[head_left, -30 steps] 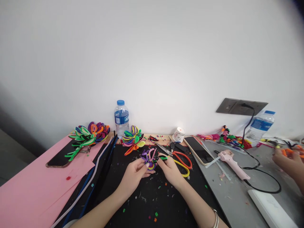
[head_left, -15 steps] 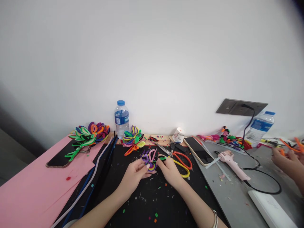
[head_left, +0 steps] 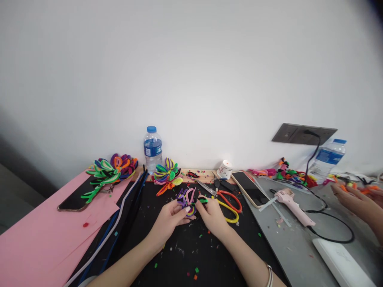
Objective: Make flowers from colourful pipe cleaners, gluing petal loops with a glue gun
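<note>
A small looped pipe-cleaner piece (head_left: 186, 196), mostly purple and pink with a multicoloured striped part below, is between my hands over the black mat (head_left: 176, 263). My left hand (head_left: 170, 217) pinches its left side, thumb in front and fingers behind. My right hand (head_left: 213, 215) is closed at its right side, where black and green pipe cleaner (head_left: 203, 200) shows by the fingers. The fingertips partly hide the piece. Just behind my right hand lie scissors (head_left: 229, 199) with red and yellow handles, blades pointing up-left.
Looped pipe-cleaner flowers (head_left: 168, 175) stand by a water bottle (head_left: 153, 149); more lie near a dark phone (head_left: 76, 195). To the right are a paper cup (head_left: 224, 170), another phone (head_left: 250, 189), a corded pink glue gun (head_left: 295, 207) and a white power bank (head_left: 342, 261). Another person's hands (head_left: 356, 199) hold orange pipe cleaners.
My hands keep hold of the piece, with only slight finger movement and a small turn of it. At the right, the other person's hands have shifted left and spread lower.
</note>
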{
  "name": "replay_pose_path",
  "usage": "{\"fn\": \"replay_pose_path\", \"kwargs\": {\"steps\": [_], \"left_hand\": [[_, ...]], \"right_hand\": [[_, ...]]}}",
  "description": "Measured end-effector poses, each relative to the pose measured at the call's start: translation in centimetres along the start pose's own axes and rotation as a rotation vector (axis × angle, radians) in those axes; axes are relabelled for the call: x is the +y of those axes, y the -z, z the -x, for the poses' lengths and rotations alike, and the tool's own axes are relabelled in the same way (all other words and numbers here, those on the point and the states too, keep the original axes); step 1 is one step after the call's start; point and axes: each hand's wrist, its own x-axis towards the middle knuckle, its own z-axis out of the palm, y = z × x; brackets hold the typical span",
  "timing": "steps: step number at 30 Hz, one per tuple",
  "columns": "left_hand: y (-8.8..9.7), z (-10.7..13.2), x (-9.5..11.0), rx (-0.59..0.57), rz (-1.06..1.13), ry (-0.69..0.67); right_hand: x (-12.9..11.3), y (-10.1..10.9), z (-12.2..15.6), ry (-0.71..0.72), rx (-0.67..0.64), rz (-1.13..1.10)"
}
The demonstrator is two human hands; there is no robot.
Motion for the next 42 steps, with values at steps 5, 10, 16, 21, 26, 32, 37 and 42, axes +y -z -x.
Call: {"fn": "replay_pose_path", "kwargs": {"steps": [5, 10, 16, 21, 26, 32, 37, 42], "left_hand": [[-0.01, 0.09, -0.07, 0.016, -0.003, 0.002], [-0.13, -0.02, 0.03, 0.022, -0.003, 0.021], [-0.11, 0.00, 0.16, 0.049, -0.018, 0.030], [0.08, 0.01, -0.07, 0.067, -0.044, 0.041], [0.17, -0.30, -0.26, 0.073, -0.077, 0.047], [0.08, -0.33, 0.07, 0.074, -0.101, 0.051], [0.17, -0.23, 0.16, 0.072, -0.116, 0.035], [0.22, -0.16, 0.06, 0.074, -0.123, 0.033]], "right_hand": [[0.14, -0.21, 0.06, 0.001, 0.023, 0.024], [0.14, -0.36, 0.19, 0.013, 0.034, 0.053], [-0.24, -0.46, 0.31, 0.015, 0.040, 0.074], [-0.21, -0.52, 0.29, 0.012, 0.020, 0.087], [-0.19, -0.45, 0.29, -0.005, -0.002, 0.090], [-0.21, -0.37, 0.31, -0.010, -0.023, 0.096], [0.10, -0.25, 0.31, -0.017, 0.003, 0.052], [0.08, 0.06, 0.16, 0.010, 0.052, 0.031]]}}
